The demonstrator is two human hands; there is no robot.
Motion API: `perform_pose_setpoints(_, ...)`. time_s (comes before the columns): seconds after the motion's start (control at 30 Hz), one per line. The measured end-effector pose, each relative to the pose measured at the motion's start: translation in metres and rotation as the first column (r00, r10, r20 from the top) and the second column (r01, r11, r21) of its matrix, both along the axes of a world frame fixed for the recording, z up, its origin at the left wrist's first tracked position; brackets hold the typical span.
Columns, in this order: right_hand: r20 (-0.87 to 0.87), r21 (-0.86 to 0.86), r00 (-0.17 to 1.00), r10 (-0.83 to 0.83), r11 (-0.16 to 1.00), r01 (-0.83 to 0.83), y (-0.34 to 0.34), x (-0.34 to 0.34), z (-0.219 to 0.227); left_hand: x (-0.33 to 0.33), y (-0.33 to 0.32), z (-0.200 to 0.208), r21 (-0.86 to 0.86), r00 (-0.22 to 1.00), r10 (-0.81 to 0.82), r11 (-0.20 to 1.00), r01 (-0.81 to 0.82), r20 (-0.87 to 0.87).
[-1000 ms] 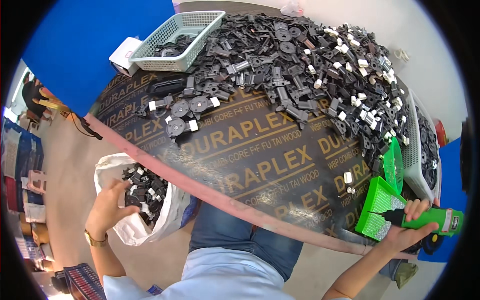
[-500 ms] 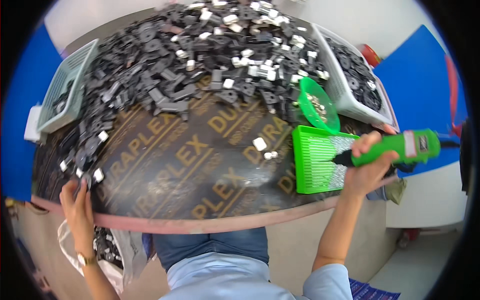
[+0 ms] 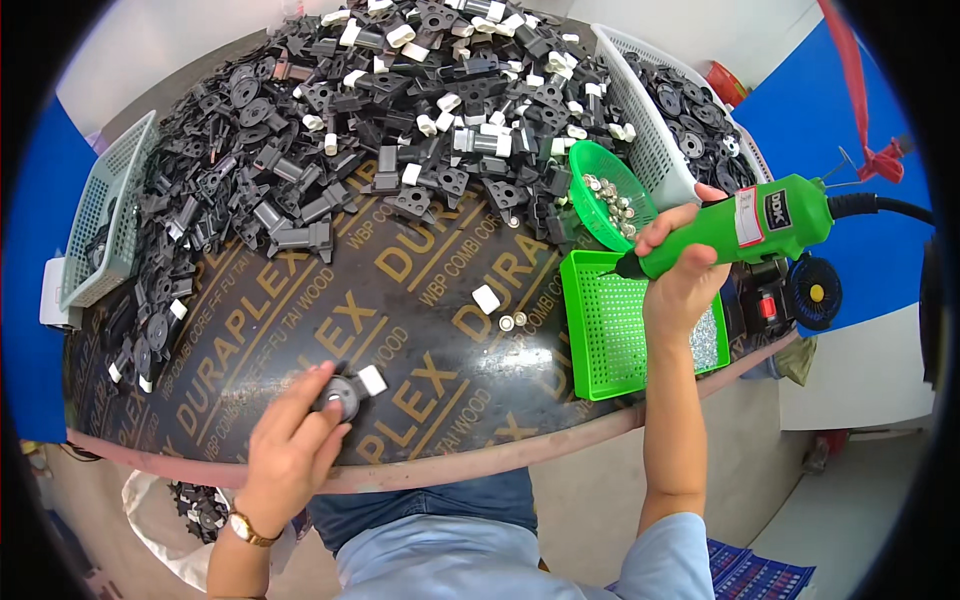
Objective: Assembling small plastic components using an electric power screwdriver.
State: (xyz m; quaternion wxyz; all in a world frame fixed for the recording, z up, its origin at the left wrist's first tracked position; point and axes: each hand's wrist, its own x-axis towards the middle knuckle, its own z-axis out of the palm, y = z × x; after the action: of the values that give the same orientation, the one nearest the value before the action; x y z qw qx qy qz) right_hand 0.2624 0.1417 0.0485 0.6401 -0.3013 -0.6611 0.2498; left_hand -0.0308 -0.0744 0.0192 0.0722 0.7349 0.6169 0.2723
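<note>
Near the front of the table, my left hand (image 3: pixel 292 425) has its fingers closed on a black plastic part (image 3: pixel 345 396) with a round end and a white block at its far side. My right hand (image 3: pixel 682 262) is wrapped round a green electric screwdriver (image 3: pixel 735 228), its tip pointing left. Below that tip lies a green ribbed tray (image 3: pixel 590 372) with small metal screws at its right side. A green round basket (image 3: pixel 582 165) behind the tray holds small metal pieces. A loose white block (image 3: pixel 486 299) and small round metal pieces (image 3: pixel 513 322) lie left of the tray.
A large heap of black parts (image 3: pixel 300 160) with white blocks covers the far table. Pale baskets stand at the left (image 3: pixel 105 262) and right (image 3: pixel 655 130), both holding black parts. A small black fan (image 3: pixel 815 292) is at the right edge. A white bag (image 3: pixel 150 515) hangs below left.
My left hand has moved right from the table's left edge, bringing a black part with it. The screwdriver has shifted up and left, its tip now over the tray's back edge.
</note>
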Motion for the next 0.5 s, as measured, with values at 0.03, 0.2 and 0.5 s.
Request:
perform_pose_setpoints(0.03,0.002,-0.001,1.000,-0.002,1.000,0.002,0.001,0.001,0.000,0.005,0.006,0.000,0.000,0.999,-0.029,1.000,0.030,-0.015)
perform_pose_setpoints(0.2,-0.019,-0.026,1.000,0.012,1.000,-0.013,0.005,0.005,0.000,0.012,0.013,-0.002,-0.002,0.999,-0.040,0.999,0.040,-0.031)
perform_pose_setpoints(0.5,0.052,-0.081,0.998,-0.043,0.996,0.048,0.001,-0.001,0.004,0.021,0.027,0.004,-0.114,0.985,-0.164,0.979,0.170,0.053)
